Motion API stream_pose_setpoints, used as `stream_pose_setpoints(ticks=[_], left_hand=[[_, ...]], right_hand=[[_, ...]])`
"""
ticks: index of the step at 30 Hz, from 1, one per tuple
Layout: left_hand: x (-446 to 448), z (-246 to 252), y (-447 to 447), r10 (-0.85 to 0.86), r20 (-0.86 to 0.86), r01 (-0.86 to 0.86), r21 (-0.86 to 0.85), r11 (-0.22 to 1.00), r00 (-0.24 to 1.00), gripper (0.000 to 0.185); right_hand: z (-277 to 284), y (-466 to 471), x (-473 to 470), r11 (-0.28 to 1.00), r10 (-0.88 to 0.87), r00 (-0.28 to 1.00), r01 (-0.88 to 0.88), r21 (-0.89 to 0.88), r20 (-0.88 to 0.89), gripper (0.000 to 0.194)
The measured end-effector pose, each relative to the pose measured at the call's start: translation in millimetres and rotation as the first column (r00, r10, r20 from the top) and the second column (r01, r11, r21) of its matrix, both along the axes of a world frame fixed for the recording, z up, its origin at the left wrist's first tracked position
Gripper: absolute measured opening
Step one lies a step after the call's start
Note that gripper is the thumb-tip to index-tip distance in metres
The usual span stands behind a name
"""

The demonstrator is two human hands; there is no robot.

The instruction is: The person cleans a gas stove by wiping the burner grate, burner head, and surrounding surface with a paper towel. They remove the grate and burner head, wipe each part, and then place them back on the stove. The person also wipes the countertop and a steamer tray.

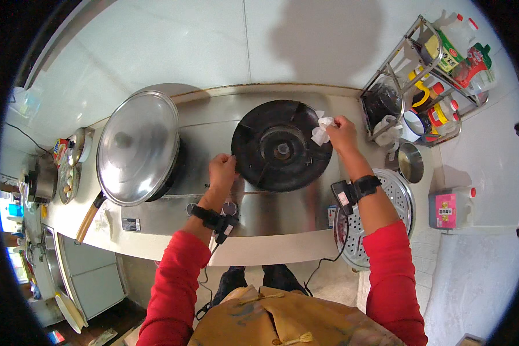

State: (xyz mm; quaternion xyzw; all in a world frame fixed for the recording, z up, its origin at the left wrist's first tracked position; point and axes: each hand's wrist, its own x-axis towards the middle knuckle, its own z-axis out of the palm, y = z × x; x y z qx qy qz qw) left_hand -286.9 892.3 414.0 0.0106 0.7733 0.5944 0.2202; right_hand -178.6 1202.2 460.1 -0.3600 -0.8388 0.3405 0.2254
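Observation:
A round black burner plate with a pan support [266,176] lies on the right side of the stainless-steel gas stove [281,216]. My left hand [222,171] is at the plate's left rim, its fingertips touching or very near it; whether they grip it is unclear. At the upper right rim, my right hand [344,134] pinches a crumpled white tissue [322,129] against or just over the plate. On the left side of the stove stands a wok with a wooden handle [88,218], covered by a domed metal lid [138,147].
A metal rack [398,104] with bottles stands at the back right. Near it are a small metal pot [411,162], a perforated steamer tray [350,242] and a plastic jug [452,209]. Left of the wok are a dish of eggs [68,186] and a tall pot [45,179].

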Motion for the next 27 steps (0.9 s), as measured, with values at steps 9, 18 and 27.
stream_pose_setpoints(ticks=[9, 18, 27], left_hand=[[55.6, 71.1, -46.8, 0.094, 0.121, -0.126, 0.296, 0.947, 0.988, 0.016], [145.0, 99.0, -149.8, 0.188, 0.321, -0.335, 0.501, 0.798, 0.928, 0.013], [261.7, 89.7, -346.7, 0.215, 0.519, -0.527, 0.584, 0.618, 0.827, 0.007]], right_hand=[[95.5, -43.7, 39.0, 0.981, 0.192, 0.971, -0.196, -0.014, -0.140, 0.022], [178.9, -151.8, 66.8, 0.925, 0.381, 0.917, -0.378, 0.045, -0.119, 0.017], [145.2, -338.2, 82.8, 0.795, 0.592, 0.803, -0.596, -0.111, -0.068, 0.014]])
